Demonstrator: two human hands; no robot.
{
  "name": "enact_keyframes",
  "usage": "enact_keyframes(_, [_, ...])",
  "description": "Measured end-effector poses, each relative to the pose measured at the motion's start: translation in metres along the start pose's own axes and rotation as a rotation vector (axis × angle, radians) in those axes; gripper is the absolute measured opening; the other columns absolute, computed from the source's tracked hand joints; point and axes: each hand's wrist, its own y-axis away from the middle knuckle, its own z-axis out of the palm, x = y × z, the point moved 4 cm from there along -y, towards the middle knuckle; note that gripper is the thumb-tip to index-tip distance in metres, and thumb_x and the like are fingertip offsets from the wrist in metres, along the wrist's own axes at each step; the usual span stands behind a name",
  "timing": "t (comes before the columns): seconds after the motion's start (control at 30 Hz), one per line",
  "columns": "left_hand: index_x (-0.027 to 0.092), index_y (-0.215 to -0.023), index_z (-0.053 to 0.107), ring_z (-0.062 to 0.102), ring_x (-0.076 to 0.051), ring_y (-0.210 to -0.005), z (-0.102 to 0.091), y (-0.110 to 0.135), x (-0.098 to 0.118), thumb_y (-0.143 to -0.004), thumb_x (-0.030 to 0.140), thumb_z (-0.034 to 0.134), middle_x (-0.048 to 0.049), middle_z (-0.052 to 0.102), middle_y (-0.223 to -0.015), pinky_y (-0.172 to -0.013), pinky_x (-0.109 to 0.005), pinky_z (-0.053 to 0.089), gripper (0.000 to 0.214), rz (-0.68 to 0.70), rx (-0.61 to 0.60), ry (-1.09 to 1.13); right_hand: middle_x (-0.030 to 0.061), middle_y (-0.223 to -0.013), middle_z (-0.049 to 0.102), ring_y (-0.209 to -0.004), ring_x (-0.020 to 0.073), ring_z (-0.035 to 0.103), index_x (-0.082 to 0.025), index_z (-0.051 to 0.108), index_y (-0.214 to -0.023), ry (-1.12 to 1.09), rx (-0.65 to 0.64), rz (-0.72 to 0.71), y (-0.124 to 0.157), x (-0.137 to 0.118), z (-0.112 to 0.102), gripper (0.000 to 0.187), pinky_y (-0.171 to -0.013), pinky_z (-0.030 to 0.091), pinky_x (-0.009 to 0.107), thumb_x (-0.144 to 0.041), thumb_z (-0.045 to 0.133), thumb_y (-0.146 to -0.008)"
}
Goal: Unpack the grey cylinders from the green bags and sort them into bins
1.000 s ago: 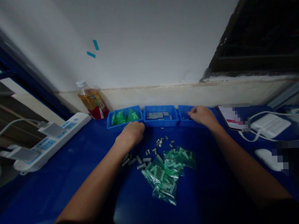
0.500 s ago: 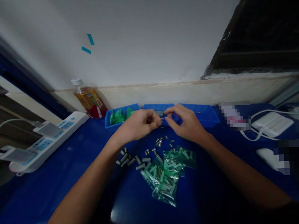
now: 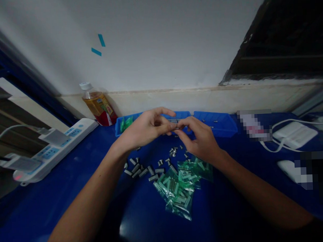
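Observation:
My left hand (image 3: 144,129) and my right hand (image 3: 198,139) meet above the blue table, fingertips pinched together on a small metal part (image 3: 175,126) between them. Behind the hands stand three blue bins: the left bin (image 3: 121,124) with green bags, the middle bin (image 3: 184,114) mostly hidden by my fingers, and the right bin (image 3: 220,122) with a few small pieces. Below the hands lie loose metal spacers and screws (image 3: 153,167) and a pile of small green bags (image 3: 180,186) filled with metal parts.
A drink bottle (image 3: 98,106) stands by the wall at the left. A white power strip (image 3: 50,149) with plugs lies at the far left. At the right are a phone (image 3: 254,126), a white charger box (image 3: 294,134) with cables and a white mouse (image 3: 288,169).
My right hand left the right bin and my left hand rose from the table; both came together in front of the middle bin and now pinch a small part between them.

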Motion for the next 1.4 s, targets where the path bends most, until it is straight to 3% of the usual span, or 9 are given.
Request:
enact_keyframes(0.3, [0.013, -0.091, 0.062, 0.058, -0.009, -0.069, 0.01, 0.009, 0.028, -0.081, 0.016, 0.055, -0.0013, 0.065, -0.079, -0.067, -0.021, 0.046, 0.013, 0.295, 0.152, -0.512, -0.0013, -0.063, 0.06, -0.057, 0.0107, 0.056, -0.018, 0.057, -0.074, -0.184, 0.013, 0.312, -0.004, 0.004, -0.005, 0.024, -0.057, 0.041, 0.024, -0.027, 0.043, -0.092])
enact_keyframes(0.5, [0.011, -0.082, 0.063, 0.054, -0.009, -0.06, 0.006, 0.004, 0.017, -0.086, 0.029, 0.05, -0.0009, 0.062, -0.069, -0.057, -0.02, 0.042, 0.022, 0.178, 0.186, -0.409, 0.0024, -0.08, 0.061, -0.071, 0.0144, 0.058, -0.018, 0.053, -0.101, -0.01, 0.073, 0.13, 0.0, 0.001, -0.006, 0.016, -0.066, 0.045, 0.028, -0.023, 0.053, -0.086])
enact_keyframes(0.6, [0.011, -0.084, 0.064, 0.055, -0.011, -0.062, 0.007, 0.0, 0.011, -0.087, 0.033, 0.048, -0.0015, 0.062, -0.069, -0.059, -0.022, 0.044, 0.028, 0.098, 0.083, -0.318, 0.0032, -0.079, 0.059, -0.072, 0.015, 0.057, -0.018, 0.054, -0.092, 0.057, 0.053, 0.013, 0.001, -0.005, -0.004, 0.008, -0.068, 0.045, 0.028, -0.017, 0.049, -0.086])
enact_keyframes(0.73, [0.014, -0.089, 0.064, 0.059, -0.014, -0.071, 0.003, 0.006, 0.007, -0.089, 0.043, 0.042, -0.0028, 0.065, -0.077, -0.067, -0.024, 0.047, 0.037, 0.004, -0.014, -0.37, 0.0044, -0.078, 0.06, -0.073, 0.0163, 0.056, -0.017, 0.056, -0.086, 0.144, 0.022, 0.021, -0.004, 0.0, -0.009, 0.01, -0.071, 0.044, 0.029, -0.021, 0.047, -0.088])
enact_keyframes(0.87, [0.019, -0.096, 0.065, 0.063, -0.019, -0.083, -0.013, 0.034, -0.026, -0.091, 0.043, 0.036, -0.0041, 0.068, -0.092, -0.078, -0.03, 0.047, 0.038, -0.196, -0.076, -0.766, 0.0057, -0.075, 0.063, -0.075, 0.0187, 0.058, -0.018, 0.06, -0.075, 0.356, -0.076, 0.237, -0.007, 0.047, -0.022, 0.022, -0.072, 0.041, 0.03, -0.029, 0.046, -0.088])
enact_keyframes(0.97, [0.018, -0.101, 0.064, 0.064, -0.024, -0.09, -0.037, 0.063, -0.065, -0.09, 0.03, 0.034, -0.009, 0.067, -0.101, -0.079, -0.032, 0.047, 0.034, -0.426, 0.157, -1.074, 0.0071, -0.078, 0.067, -0.075, 0.0202, 0.06, -0.018, 0.064, -0.073, 0.526, -0.259, 0.486, 0.004, 0.096, -0.03, 0.024, -0.066, 0.04, 0.029, -0.034, 0.049, -0.084])
enact_keyframes(1.07, [0.018, -0.116, 0.059, 0.062, -0.023, -0.099, -0.045, 0.08, -0.094, -0.087, 0.017, 0.032, -0.01, 0.063, -0.114, -0.084, -0.031, 0.046, 0.04, -0.448, 0.236, -1.143, 0.0074, -0.082, 0.07, -0.074, 0.0215, 0.062, -0.02, 0.068, -0.078, 0.646, -0.423, 0.709, 0.023, 0.13, -0.032, 0.026, -0.06, 0.038, 0.029, -0.039, 0.05, -0.082])
enact_keyframes(1.23, [0.019, -0.102, 0.062, 0.062, -0.024, -0.092, -0.04, 0.076, -0.105, -0.087, 0.026, 0.038, -0.0092, 0.066, -0.103, -0.077, -0.03, 0.046, 0.03, -0.346, 0.211, -1.11, 0.0063, -0.084, 0.072, -0.077, 0.0219, 0.064, -0.024, 0.071, -0.082, 0.581, -0.451, 0.916, 0.037, 0.145, -0.032, 0.029, -0.06, 0.039, 0.028, -0.043, 0.05, -0.081])
enact_keyframes(1.4, [0.018, -0.088, 0.059, 0.063, -0.023, -0.08, -0.034, 0.077, -0.1, -0.086, 0.033, 0.045, -0.0077, 0.067, -0.089, -0.07, -0.029, 0.044, 0.021, -0.347, 0.307, -0.937, 0.0083, -0.082, 0.071, -0.08, 0.0233, 0.063, -0.02, 0.07, -0.079, 0.569, -0.329, 0.811, 0.024, 0.131, -0.038, 0.032, -0.067, 0.042, 0.031, -0.041, 0.046, -0.085])
